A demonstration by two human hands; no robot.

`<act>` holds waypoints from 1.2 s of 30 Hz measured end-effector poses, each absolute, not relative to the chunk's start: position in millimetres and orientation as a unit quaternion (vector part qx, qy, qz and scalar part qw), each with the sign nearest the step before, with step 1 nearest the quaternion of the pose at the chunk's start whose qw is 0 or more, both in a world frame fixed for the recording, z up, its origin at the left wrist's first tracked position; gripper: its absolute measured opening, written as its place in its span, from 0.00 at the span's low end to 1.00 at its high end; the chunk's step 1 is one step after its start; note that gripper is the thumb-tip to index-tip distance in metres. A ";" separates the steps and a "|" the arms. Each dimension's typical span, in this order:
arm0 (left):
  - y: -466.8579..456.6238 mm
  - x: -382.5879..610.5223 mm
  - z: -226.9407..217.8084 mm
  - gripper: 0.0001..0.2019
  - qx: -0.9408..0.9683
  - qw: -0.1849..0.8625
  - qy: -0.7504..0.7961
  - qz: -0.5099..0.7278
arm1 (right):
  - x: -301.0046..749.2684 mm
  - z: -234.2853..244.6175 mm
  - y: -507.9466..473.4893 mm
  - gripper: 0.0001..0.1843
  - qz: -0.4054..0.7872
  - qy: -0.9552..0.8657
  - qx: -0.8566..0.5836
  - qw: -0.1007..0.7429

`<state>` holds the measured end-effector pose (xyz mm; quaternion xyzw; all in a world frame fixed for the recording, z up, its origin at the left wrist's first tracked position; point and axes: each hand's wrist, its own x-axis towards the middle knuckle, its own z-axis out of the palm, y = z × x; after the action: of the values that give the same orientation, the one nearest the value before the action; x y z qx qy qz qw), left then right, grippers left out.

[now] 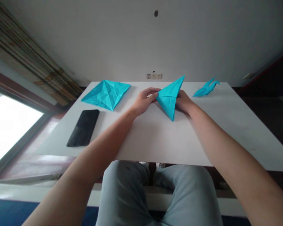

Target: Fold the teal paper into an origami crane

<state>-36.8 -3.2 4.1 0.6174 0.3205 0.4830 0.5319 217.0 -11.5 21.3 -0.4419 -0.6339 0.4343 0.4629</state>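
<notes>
A half-folded turquoise paper [169,98], kite-shaped with long points, is held just above the white table [155,138]. My left hand [145,99] pinches its left corner with thumb and fingers closed. My right hand [183,102] grips its right side from behind, fingers mostly hidden by the paper.
A creased, unfolded turquoise square [106,93] lies at the back left. A black phone [83,127] rests near the left edge. A finished turquoise paper crane [206,88] stands at the back right. A wall with sockets [154,76] is behind the table; my knees are below its front edge.
</notes>
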 end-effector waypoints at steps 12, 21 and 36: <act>-31.3 -36.0 22.0 0.36 0.745 0.341 0.402 0.409 | 220.4 12.7 -3.7 0.30 0.421 -0.674 -0.397 0.460; -26.8 -29.5 17.4 0.36 0.798 0.214 0.384 0.413 | 224.8 -9.1 16.9 0.25 0.349 -0.712 -0.370 0.484; -19.6 -46.0 26.1 0.22 0.752 0.164 0.480 0.420 | 220.8 7.3 6.0 0.33 0.282 -0.790 -0.398 0.371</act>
<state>-46.0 -19.6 26.1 0.7522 0.4802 0.4205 0.1636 220.8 6.0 7.3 -0.3980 -0.7900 0.2823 0.3712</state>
